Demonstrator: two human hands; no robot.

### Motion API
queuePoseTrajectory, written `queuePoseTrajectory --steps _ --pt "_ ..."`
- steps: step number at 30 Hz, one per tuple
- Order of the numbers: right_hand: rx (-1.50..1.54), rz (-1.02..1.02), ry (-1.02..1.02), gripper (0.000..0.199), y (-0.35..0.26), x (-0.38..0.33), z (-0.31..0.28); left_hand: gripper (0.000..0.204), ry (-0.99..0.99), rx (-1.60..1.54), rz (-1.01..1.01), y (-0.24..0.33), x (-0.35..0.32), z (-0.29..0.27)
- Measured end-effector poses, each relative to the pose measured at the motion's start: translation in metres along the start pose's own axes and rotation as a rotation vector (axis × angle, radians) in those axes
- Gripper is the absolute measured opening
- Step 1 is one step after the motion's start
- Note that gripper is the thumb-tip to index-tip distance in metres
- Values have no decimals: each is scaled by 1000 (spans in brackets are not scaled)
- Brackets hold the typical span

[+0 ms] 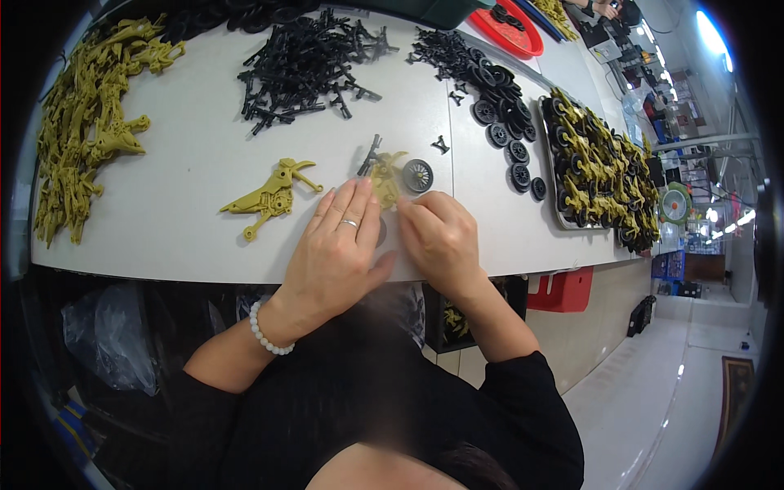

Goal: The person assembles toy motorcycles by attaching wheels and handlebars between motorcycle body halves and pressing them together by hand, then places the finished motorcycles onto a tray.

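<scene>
A yellow plastic toy motorbike body (385, 181), smeared by motion, is between my hands near the table's front edge. My left hand (335, 241) lies with its fingers stretched out, fingertips at the body's left side. Curled and pinched, my right hand (441, 241) meets the body's lower right side; its fingertips are partly hidden. A black spoked toy wheel (417, 175) touches or nearly touches the body on the right. Beyond my left fingertips lies a black fork-like part (371, 155). Another yellow motorbike body (273, 196) rests to the left, and a small black part (441, 144) farther back.
Yellow bodies (77, 131) are heaped along the left edge, black fork-like parts (306, 65) at the back. Black wheels (510, 122) and small black parts (445, 53) spread to the right. A tray (567, 220) of assembled motorbikes stands at the far right, with a red basin (531, 41) behind.
</scene>
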State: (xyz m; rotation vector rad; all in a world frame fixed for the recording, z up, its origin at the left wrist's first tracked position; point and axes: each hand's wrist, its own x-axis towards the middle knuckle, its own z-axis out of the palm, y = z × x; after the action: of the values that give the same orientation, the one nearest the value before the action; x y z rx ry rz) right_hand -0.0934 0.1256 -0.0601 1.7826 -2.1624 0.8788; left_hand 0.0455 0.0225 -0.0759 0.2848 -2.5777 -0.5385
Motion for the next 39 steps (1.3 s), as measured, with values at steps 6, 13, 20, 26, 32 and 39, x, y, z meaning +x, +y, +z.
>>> queuePoseTrajectory --steps 6,13,20,26,32,39 --pt "-18 14 -53 18 -1 0 -8 58 -6 14 29 -2 1 3" --pt "169 303 21 23 30 -14 -48 43 -21 -37 84 -12 3 -3" --pt "-255 393 124 29 103 -27 -81 53 -116 3 130 -17 11 -44" --pt "20 343 51 31 69 -32 -67 69 -30 91 -200 -54 -12 -89" --pt "58 303 -13 29 50 -36 -43 40 -33 74 -202 -69 -11 -78" --pt "192 291 117 28 33 -57 -33 24 -41 60 -367 -95 -28 -86"
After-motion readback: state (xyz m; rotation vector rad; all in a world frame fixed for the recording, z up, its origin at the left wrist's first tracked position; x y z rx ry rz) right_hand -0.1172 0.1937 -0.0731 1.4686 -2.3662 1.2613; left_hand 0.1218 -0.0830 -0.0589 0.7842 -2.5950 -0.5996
